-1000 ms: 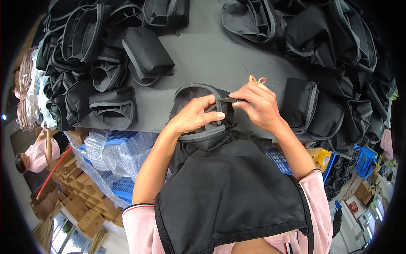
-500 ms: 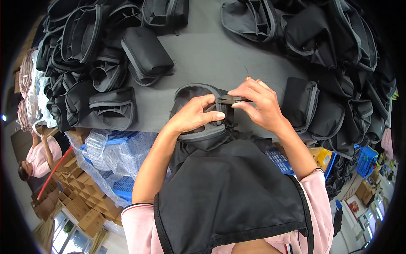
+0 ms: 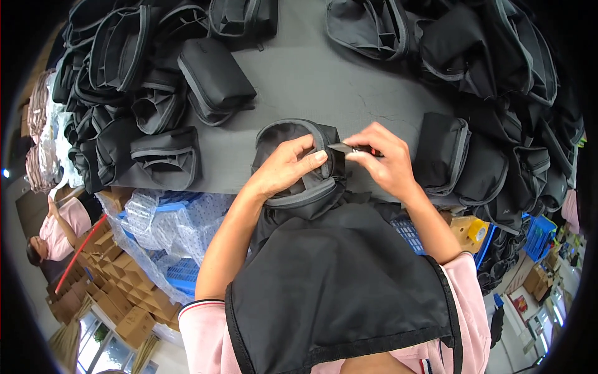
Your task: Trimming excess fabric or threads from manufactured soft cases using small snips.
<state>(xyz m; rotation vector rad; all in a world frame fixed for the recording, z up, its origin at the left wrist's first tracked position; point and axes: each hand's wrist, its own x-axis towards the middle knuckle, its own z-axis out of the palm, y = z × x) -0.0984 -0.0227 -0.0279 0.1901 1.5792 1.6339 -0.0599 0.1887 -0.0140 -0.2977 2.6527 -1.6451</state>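
Observation:
At the table's near edge, a black zippered pouch [image 3: 298, 198] with grey trim stands unzipped, its opening facing up. My left hand [image 3: 289, 163] grips its rim, thumb on the outer side and fingers reaching inside. Just right of that rim, my right hand [image 3: 383, 156] pinches a small pair of dark thread snips [image 3: 342, 148]. Their metal tip points left, close to the pouch's zipper edge; whether it touches I cannot tell. A bit of red shows on the snips near my fingers.
Piled black pouches [image 3: 118, 50] lie at the left of the grey table [image 3: 299, 81], and more pouches [image 3: 458, 53] at the right. Below the edge are blue crates [image 3: 180, 274] under bubble wrap and a yellow tape roll [image 3: 478, 230]. Another person [image 3: 62, 224] works at far left beside cardboard boxes [image 3: 134, 280].
The snips have turned, with their tip angled more upward to the left, and my right hand has lowered slightly and closed in more. My left thumb has shifted up along the rim.

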